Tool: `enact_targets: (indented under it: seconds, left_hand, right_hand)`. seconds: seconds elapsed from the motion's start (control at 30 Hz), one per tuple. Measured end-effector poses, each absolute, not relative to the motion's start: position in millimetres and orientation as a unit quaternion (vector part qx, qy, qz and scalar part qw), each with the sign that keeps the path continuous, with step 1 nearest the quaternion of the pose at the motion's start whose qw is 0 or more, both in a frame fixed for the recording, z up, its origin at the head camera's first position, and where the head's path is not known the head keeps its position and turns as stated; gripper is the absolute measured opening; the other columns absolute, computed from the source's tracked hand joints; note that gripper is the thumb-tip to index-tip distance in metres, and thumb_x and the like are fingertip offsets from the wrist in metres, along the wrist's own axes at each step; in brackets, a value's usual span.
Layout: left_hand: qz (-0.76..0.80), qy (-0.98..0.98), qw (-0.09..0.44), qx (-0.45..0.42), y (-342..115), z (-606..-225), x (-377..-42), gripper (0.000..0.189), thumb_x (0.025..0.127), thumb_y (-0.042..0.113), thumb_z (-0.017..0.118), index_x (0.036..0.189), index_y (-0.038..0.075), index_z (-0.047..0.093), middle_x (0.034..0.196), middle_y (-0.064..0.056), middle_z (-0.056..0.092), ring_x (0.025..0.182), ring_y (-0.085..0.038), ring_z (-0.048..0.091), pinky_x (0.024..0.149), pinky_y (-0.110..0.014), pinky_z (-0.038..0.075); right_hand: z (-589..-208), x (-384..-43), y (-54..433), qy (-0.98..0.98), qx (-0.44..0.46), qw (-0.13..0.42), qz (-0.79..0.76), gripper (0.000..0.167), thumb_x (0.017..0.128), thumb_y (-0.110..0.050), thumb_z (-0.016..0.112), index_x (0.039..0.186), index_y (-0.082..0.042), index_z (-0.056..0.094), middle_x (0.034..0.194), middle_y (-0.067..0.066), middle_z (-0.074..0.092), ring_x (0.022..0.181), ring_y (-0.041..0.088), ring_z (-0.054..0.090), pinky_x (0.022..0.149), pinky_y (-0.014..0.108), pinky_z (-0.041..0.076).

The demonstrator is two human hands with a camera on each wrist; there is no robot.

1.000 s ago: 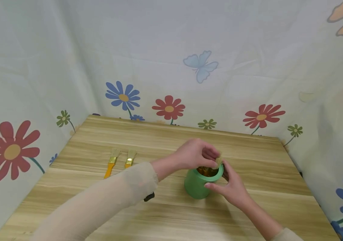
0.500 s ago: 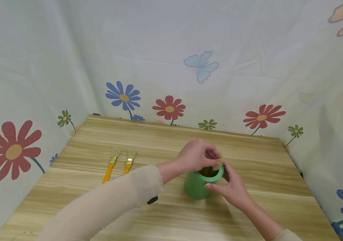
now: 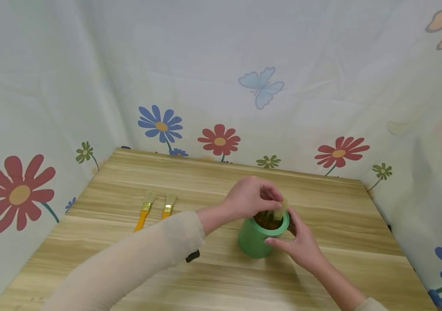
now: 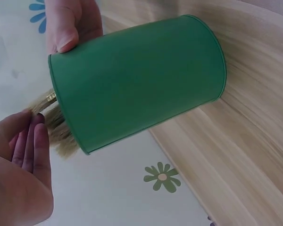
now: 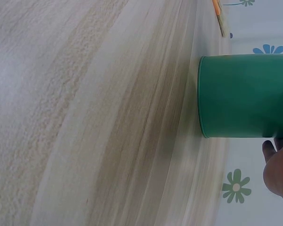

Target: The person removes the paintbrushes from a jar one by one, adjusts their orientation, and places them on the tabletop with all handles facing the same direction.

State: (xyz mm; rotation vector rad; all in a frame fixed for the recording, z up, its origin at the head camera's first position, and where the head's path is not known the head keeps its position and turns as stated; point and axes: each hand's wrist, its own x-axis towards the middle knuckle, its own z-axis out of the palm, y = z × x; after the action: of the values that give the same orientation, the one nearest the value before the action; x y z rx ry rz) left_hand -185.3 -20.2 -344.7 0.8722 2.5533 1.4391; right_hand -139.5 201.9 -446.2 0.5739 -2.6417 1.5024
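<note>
A green canister (image 3: 254, 242) stands upright on the wooden table with its mouth facing up. My right hand (image 3: 300, 246) grips it near the rim, thumb on the near side and fingers round the far side. Over the mouth, my left hand (image 3: 251, 198) pinches the bristles of a paintbrush (image 4: 41, 100) between thumb and fingertips. Its handle is hidden inside the canister. More bristles (image 4: 63, 141) stick out beside it in the left wrist view. The right wrist view shows the canister's lower wall and part of my right hand (image 5: 279, 165).
Two paintbrushes with orange handles, a left one (image 3: 143, 214) and a right one (image 3: 168, 207), lie left of the canister, partly behind my left sleeve (image 3: 139, 259). Flower-printed cloth (image 3: 190, 77) hangs along the back and sides of the wooden table (image 3: 341, 224).
My left hand dipped slightly toward the canister's mouth, then rose back a little up and left; more of the bristles shows now. My right hand and the canister have stayed in place.
</note>
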Motion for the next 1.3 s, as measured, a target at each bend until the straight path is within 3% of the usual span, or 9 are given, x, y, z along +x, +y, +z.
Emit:
enact_targets:
  seconds: [0.2,0.43,0.97,1.3]
  left_hand:
    - [0.492,0.823,0.038,0.281,-29.7,-339.2,-186.1,0.010,0.093,0.019,0.086,0.103,0.016,0.083,0.092,0.012,0.078,0.085,0.002,0.072,0.079,-0.019,0.060]
    - [0.504,0.813,0.024,0.291,-43.4,-335.0,-186.3,0.013,0.093,0.018,0.086,0.106,0.014,0.083,0.097,0.009,0.080,0.087,0.000,0.073,0.081,-0.021,0.060]
    - [0.537,0.791,0.007,0.293,-75.4,-309.9,-187.3,0.014,0.093,0.011,0.085,0.106,0.009,0.082,0.098,0.001,0.079,0.086,-0.011,0.075,0.079,-0.027,0.063]
    - [0.558,0.780,-0.045,0.280,-91.7,-282.2,-191.3,0.015,0.091,0.009,0.087,0.105,0.008,0.082,0.096,-0.001,0.080,0.087,-0.016,0.076,0.082,-0.031,0.064]
  right_hand:
    - [-447.0,-140.9,201.7,-0.850,0.189,0.028,0.491,0.095,0.087,-0.020,0.092,0.164,-0.013,0.038,0.153,0.010,0.058,0.140,0.029,0.057,0.111,0.024,0.046]
    - [-446.2,-140.2,201.0,-0.850,0.185,0.025,0.492,0.099,0.086,-0.021,0.093,0.166,-0.011,0.035,0.158,0.014,0.054,0.143,0.035,0.055,0.115,0.057,0.046]
    - [-445.4,-139.6,200.3,-0.855,0.171,0.016,0.489,0.098,0.086,-0.022,0.094,0.163,-0.006,0.036,0.157,0.018,0.054,0.143,0.038,0.055,0.114,0.058,0.046]
    - [-446.9,-138.7,198.6,-0.856,0.170,0.025,0.487,0.100,0.084,-0.020,0.094,0.163,-0.002,0.036,0.156,0.020,0.054,0.142,0.039,0.056,0.114,0.056,0.046]
